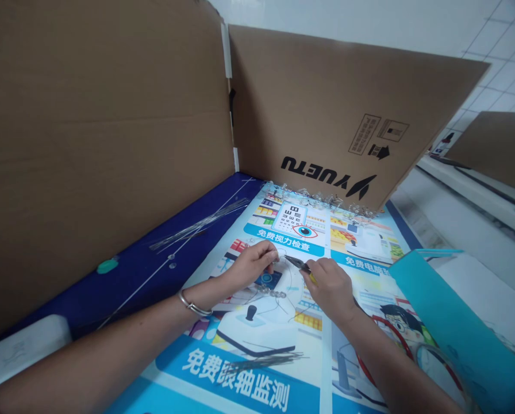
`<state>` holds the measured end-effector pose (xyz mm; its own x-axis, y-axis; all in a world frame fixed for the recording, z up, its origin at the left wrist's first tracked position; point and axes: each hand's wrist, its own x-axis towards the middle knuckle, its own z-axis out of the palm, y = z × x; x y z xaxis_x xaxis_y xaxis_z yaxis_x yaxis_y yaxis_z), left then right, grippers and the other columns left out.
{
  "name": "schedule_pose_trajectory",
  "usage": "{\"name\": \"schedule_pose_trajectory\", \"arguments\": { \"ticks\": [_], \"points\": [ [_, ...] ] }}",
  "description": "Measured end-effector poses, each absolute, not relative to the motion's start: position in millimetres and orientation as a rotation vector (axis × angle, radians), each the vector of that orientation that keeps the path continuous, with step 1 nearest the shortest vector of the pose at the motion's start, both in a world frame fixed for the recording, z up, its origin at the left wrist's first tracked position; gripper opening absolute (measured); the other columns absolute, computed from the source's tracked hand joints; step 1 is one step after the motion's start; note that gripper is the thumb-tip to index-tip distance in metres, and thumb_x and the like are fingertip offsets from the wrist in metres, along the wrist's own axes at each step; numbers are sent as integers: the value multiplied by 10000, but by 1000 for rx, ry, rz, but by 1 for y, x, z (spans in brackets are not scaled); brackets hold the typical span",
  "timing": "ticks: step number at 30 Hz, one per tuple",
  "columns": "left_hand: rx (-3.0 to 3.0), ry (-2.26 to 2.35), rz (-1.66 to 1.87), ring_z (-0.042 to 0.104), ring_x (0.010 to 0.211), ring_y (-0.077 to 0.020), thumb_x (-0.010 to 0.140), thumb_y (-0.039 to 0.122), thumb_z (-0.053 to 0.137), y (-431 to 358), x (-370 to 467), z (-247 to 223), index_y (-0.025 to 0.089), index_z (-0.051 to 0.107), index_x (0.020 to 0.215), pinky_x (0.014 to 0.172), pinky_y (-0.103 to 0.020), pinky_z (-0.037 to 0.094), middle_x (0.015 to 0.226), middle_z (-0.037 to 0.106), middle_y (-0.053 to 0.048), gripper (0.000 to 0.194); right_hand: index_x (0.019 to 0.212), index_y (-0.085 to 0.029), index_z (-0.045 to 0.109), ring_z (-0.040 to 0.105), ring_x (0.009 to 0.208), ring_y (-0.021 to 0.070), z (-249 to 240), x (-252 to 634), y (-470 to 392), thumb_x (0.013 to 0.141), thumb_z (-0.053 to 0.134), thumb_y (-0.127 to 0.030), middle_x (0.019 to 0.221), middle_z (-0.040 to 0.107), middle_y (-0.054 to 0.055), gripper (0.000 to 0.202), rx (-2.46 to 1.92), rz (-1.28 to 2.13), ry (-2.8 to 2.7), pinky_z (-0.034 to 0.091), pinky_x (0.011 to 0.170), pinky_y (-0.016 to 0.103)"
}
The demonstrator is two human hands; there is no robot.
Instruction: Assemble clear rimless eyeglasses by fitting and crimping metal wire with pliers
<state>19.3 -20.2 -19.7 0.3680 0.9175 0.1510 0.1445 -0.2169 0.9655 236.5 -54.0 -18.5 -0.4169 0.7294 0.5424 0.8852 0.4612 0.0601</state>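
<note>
My left hand [253, 265], with a metal bracelet at the wrist, is closed in a pinch on a thin wire [291, 283] that curves out from its fingertips. My right hand [330, 287] grips a pair of pliers [297, 263] with dark pointed jaws and a yellow handle. The plier tips are close to the left fingertips, by the wire; whether they clamp it is too small to tell. Just below the hands, a short row of clear beads [275, 292] lies on the printed sheet [313, 345]. Nearer me rests a bundle of cut wires [268, 361].
Cardboard panels [111, 115] stand at the left and back. Several clear beaded wire pieces [326, 200] line the back panel's foot. More wires [197, 225] and loose beads [172, 261] lie on the blue surface at left. A teal folder [451, 316] is at right, a white box [25, 351] at lower left.
</note>
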Motion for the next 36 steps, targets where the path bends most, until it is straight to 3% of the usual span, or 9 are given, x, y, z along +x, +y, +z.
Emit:
{"name": "schedule_pose_trajectory", "arguments": {
  "ticks": [16,30,36],
  "points": [
    [1642,992,957,457,509,-81,845,353,401,-20,19,-19,158,531,803,493,-181,353,568,524,21,238,926,-204,589,514,817,175,-23,237,-52,834,471,-324,808,574,63,192,-1356,-371,-2239,392,725,273],
    [1629,852,852,495,633,-90,774,302,522,-16,17,-20,140,584,756,583,-202,401,752,547,-10,174,935,-200,590,518,824,174,-26,238,-50,836,471,-336,821,584,63,206,-1364,-329,-2214,396,730,268],
    [1711,846,799,467,618,-86,778,290,524,-15,16,-23,141,580,733,580,-199,382,686,524,6,165,927,-196,594,518,825,171,-27,238,-50,837,466,-346,819,584,63,216,-1393,-331,-2223,386,726,258]
  ]
}}
